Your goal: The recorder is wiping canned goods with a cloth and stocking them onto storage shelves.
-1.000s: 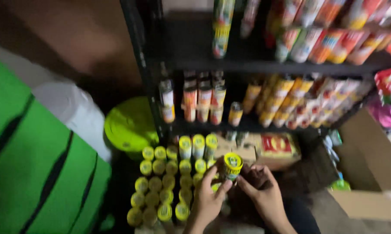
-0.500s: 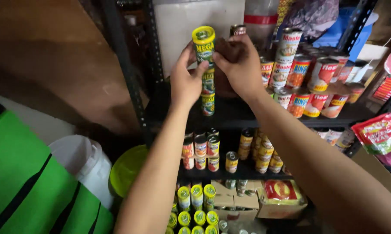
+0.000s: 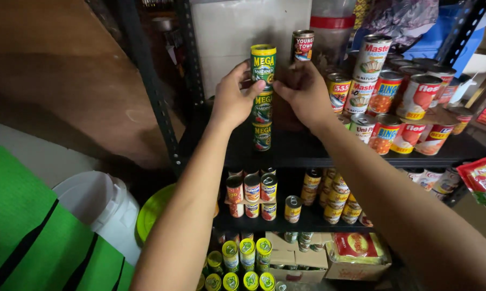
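Both my hands are raised to the upper shelf (image 3: pixel 307 153) of a black metal rack. My left hand (image 3: pixel 233 97) and my right hand (image 3: pixel 302 91) grip a green and yellow can (image 3: pixel 263 66) from either side. It stands upright on top of a stack of two like cans (image 3: pixel 262 121), making a column three high. Behind my right hand a dark can (image 3: pixel 303 45) with a red label pokes up. Whether that can rests on something is hidden by my hand.
Red and orange cans (image 3: pixel 399 102) are piled on the same shelf to the right. Lower shelves hold more small cans (image 3: pixel 252 189) and yellow-lidded cans (image 3: pixel 243 256) near a cardboard box (image 3: pixel 356 258). A white bucket (image 3: pixel 100 207), a yellow-green lid (image 3: pixel 152 210) and green cloth (image 3: pixel 33 237) lie at left.
A second ago my hands held the green can low by the floor cans. They lifted it to the upper shelf and now steady it on top of the stack.
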